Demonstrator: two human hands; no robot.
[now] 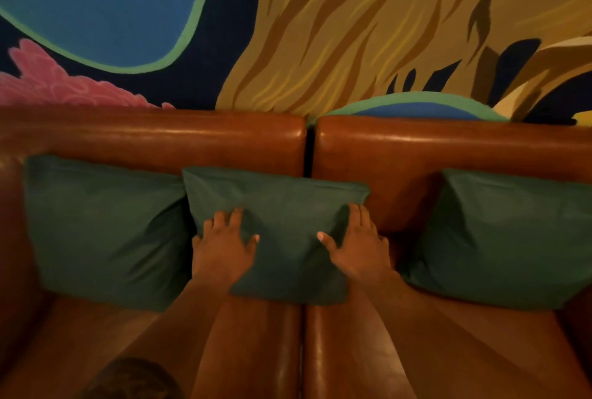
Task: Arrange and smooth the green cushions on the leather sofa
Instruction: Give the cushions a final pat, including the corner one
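Green cushions: three in the head view, all propped against the back of the leather sofa (pixel 153 139).
Head view, middle cushion (pixel 282 206): between the two hands, leaning on the backrest right over the gap where the two back sections meet; lower edge resting on the seat.
Left hand (pixel 224 249): flat on the middle cushion's left side, fingers spread wide, thumb pointing inward; pressing, not gripping.
Right hand (pixel 357 244): flat on the same cushion's right side, fingers laid close together along the edge, thumb pointing inward; open palm, nothing held.
Left cushion (pixel 102 232): just outside the left hand, upright against the backrest, its right edge touching or tucked slightly behind the middle cushion; a few soft creases near that edge.
Right cushion (pixel 509 238): outside the right hand, well apart from the middle cushion, bare leather showing between them; partly cut off by the frame edge.
Seat: two leather sections below the forearms, seam running between the arms.
Wall mural (pixel 352 30): painted shapes behind the sofa, beyond the hands.
Dark round object (pixel 131 379): bottom edge, below the left forearm; too blurred to identify.
Progress, judged: all three cushions already standing in a row; middle one being pressed smooth now.
Left to do, judged: spacing uneven, tight on the left and open on the right; likely a small shift and a smoothing pass on the outer two.
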